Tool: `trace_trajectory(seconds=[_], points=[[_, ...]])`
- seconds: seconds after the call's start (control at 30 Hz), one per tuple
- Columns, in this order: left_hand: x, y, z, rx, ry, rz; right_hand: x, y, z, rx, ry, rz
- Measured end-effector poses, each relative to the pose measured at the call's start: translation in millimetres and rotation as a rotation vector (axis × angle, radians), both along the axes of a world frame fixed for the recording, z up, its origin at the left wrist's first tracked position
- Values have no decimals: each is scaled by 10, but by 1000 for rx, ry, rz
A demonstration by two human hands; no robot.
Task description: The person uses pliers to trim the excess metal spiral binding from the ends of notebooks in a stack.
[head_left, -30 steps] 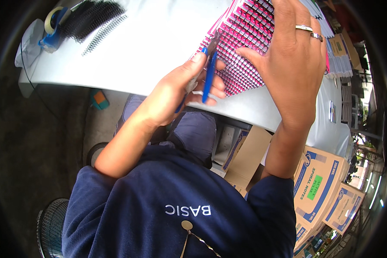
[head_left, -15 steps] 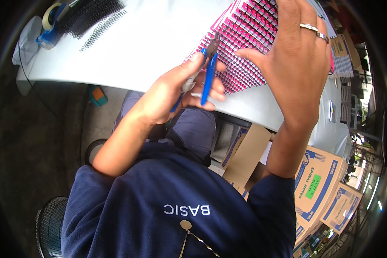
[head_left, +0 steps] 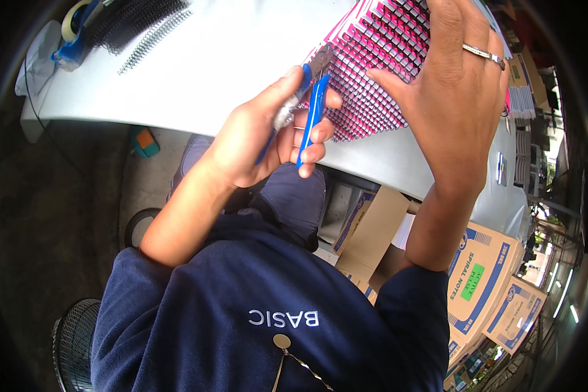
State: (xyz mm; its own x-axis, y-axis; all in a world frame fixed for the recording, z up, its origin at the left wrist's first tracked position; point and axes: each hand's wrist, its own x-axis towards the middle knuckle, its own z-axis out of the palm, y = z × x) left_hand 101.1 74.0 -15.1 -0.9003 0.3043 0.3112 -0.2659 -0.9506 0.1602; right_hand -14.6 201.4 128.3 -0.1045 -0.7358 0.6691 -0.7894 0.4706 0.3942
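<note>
My left hand [head_left: 258,134] is wrapped round a pair of wire cutters [head_left: 315,108] with blue handles and dark metal jaws. Its fingers curl over the outer handle, and the jaws point away from me at the left edge of a stack of spiral-bound notebooks [head_left: 366,81]. Whether the jaws touch a wire is too small to tell. Rows of dark wire coils and pink edges face up on this stack. Over its right side lies my right hand [head_left: 454,98], thumb spread from the fingers; the fingertips run out past the upper edge of the view.
Loose black wire coils [head_left: 137,26] lie on the white table [head_left: 242,39] at the far left, beside a blue tape dispenser [head_left: 68,52]. More notebooks [head_left: 521,101] are stacked at the right. Below the table stand an open cardboard box [head_left: 375,228] and printed cartons [head_left: 483,281].
The fingers of my left hand have closed further round the cutters' outer handle, and the tool has shifted slightly left. My right hand stays over the notebooks, nearly unmoved.
</note>
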Motion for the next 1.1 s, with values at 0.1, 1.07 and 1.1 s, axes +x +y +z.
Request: trace_trajectory(seconds=[0.1,1.07,1.1], points=[[96,217,369,-1631,-311,852,109,3,47,55,-43,-43],[137,165,172,-1029,-349,490,-9,50,10,102,-10,-189],[135,191,185,-1335,-334,650,-25,44,5,97,3,-171]])
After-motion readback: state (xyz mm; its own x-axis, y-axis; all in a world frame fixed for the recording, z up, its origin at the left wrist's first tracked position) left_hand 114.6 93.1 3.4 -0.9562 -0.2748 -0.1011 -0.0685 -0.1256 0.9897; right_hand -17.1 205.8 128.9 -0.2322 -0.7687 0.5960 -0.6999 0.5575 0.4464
